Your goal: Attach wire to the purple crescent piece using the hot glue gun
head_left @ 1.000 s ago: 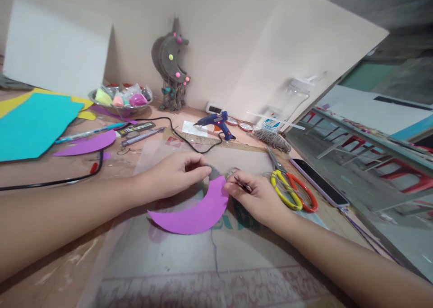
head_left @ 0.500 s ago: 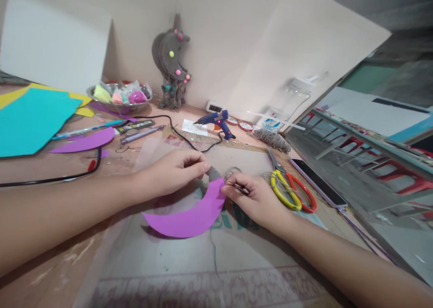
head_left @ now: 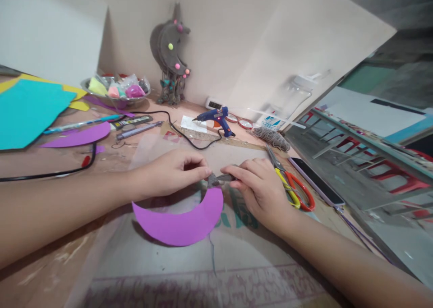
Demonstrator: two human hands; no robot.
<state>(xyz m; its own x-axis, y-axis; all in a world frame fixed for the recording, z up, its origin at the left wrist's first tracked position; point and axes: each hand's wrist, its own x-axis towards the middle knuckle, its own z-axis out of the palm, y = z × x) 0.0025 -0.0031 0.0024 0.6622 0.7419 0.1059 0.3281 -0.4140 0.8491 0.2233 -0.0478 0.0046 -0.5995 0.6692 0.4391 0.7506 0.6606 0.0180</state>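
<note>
A purple paper crescent (head_left: pixel 182 224) hangs just above the plastic-covered work surface (head_left: pixel 158 272), its upper right tip wrapped in grey yarn (head_left: pixel 212 181). My left hand (head_left: pixel 176 172) pinches that wrapped tip between thumb and fingers. To the right of the tip, my right hand (head_left: pixel 259 186) has its fingers closed on a strand of grey yarn (head_left: pixel 228 177), which runs to the tip. Scissors (head_left: pixel 299 190) with yellow and orange handles lie just beyond my right hand, partly hidden by it.
A blue glue gun (head_left: pixel 216 117) with a black cord stands behind my hands. Grey yarn (head_left: pixel 272 137) and a phone (head_left: pixel 316 181) lie to the right. A bowl of clay (head_left: pixel 118 101), pens and turquoise paper (head_left: pixel 30 114) are at the left.
The crescent has swung lower and slightly left, and more of its yarn-wrapped tip shows. My right hand has shifted right, away from the crescent's edge, with its fingers more extended.
</note>
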